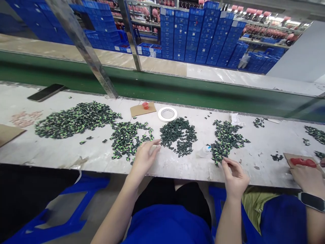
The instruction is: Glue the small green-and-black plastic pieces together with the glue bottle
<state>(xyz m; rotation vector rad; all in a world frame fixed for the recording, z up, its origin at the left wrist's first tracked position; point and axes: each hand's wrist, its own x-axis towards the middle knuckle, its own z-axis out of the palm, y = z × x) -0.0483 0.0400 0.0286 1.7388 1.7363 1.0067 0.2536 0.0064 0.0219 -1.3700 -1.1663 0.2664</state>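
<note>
My left hand [147, 155] is over the near edge of a pile of small black-and-green pieces [124, 137], its fingers apart and reaching toward a pile of plain dark pieces [177, 131]. No object shows in it. My right hand [235, 174] is at the near end of another black-and-green pile [227, 135], thumb and index finger pinched together; what they hold, if anything, is too small to make out. Between the two hands a small clear bottle with a blue tip [203, 151] lies beside that pile.
A white tape roll [167, 114] and a red cup on cardboard [137, 110] sit behind the piles. Further left are a large pile [76, 120] and a phone [47, 92]. At right, another person's hand [308, 176] touches cardboard with red material.
</note>
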